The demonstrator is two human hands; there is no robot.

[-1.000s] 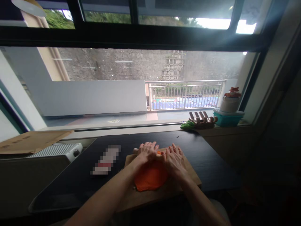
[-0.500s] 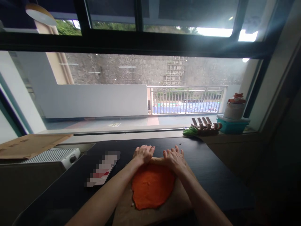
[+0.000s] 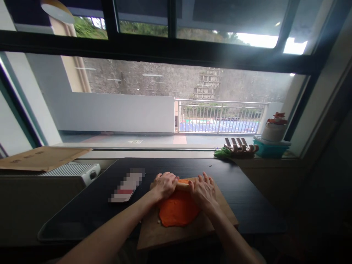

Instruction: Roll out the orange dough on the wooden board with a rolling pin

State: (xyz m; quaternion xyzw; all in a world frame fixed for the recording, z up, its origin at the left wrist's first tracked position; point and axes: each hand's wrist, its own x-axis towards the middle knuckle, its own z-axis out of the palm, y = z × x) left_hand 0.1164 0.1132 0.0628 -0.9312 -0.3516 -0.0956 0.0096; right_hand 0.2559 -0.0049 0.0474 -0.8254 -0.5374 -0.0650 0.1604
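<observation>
Basically: cardboard (image 3: pixel 46 158) on radiator (image 3: pixel 73 170), black worktop (image 3: pixel 253 198) below window (image 3: pixel 159 53), teal box (image 3: pixel 271 147) right. Left hand (image 3: pixel 165 185) over rolling pin (image 3: pixel 183 186), grip unclear; orange dough sheet (image 3: pixel 178 208) under pin, on wooden board (image 3: pixel 165 236), mostly nearside between hands; right hand (image 3: pixel 205 189) open, fingers extended, on pin.

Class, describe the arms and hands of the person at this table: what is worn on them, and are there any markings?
The left hand and right hand wear no gloves. The left forearm and right forearm show no sleeves, watch or bracelet, and no clear markings. Rings are too small to tell.
</observation>
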